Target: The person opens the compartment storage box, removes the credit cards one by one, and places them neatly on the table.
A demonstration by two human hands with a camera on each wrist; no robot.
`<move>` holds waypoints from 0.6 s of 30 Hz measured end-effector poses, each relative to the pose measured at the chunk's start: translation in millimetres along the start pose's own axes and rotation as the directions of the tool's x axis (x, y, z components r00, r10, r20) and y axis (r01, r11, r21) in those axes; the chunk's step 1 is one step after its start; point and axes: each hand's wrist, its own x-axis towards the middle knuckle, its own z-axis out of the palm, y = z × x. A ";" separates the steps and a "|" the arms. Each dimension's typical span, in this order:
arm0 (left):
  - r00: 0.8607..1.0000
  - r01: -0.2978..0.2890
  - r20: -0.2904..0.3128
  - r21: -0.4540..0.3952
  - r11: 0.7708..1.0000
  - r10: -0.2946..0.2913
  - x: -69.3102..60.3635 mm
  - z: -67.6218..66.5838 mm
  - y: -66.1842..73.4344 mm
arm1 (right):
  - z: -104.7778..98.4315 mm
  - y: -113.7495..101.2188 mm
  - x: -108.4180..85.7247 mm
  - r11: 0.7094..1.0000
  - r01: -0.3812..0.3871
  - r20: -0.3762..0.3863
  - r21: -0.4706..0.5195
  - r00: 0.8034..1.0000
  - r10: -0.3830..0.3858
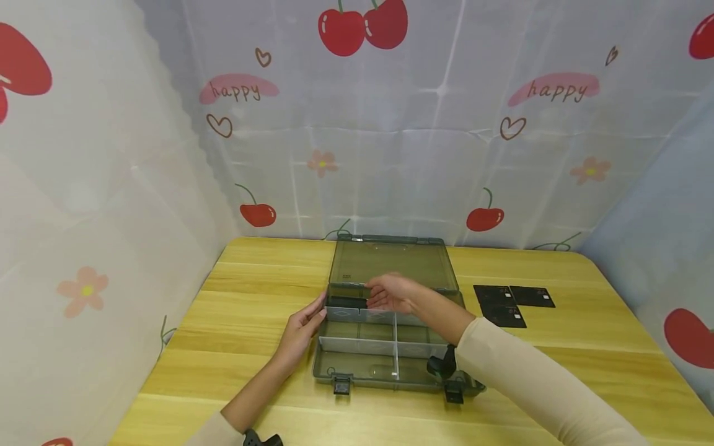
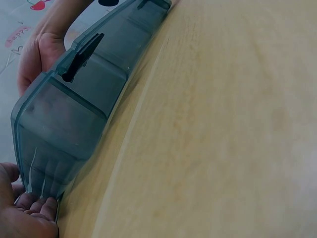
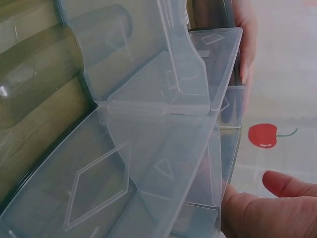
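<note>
A dark translucent divider box (image 1: 357, 375) lies on the table with its lid (image 1: 393, 263) folded back. My left hand (image 1: 304, 328) grips its left wall; in the left wrist view, curled fingers (image 2: 39, 206) press against the outside of the corner. Over the back left compartment is my right hand (image 1: 393, 292), its fingertips beside a black flat item (image 1: 346, 302) in there. In the right wrist view, the right thumb (image 3: 287, 186) stands apart from the box, while the other fingers are mostly hidden. Clear dividers (image 3: 99, 188) split the inside into several compartments.
Several black cards (image 1: 502, 314) lie on the wooden table (image 1: 580, 347) right of the box. Two latches (image 1: 342, 385) hang at the front edge. A cherry-print curtain (image 1: 390, 167) stands behind and at both sides.
</note>
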 end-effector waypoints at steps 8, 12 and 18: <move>1.000 -0.003 0.000 0.004 1.000 0.003 -0.1 0.2 0.5 | 1.6 3.7 1.1 1.000 0.011 -0.041 0.017 0.999 -0.011; 1.000 -0.004 -0.004 0.003 1.000 0.004 0.0 0.3 1.8 | 2.1 3.3 0.8 1.000 0.021 -0.067 0.010 0.998 -0.021; 1.000 -0.002 -0.002 -0.001 1.000 0.002 -0.2 0.2 2.3 | 2.3 3.4 -0.9 0.999 0.039 -0.072 -0.004 0.997 -0.039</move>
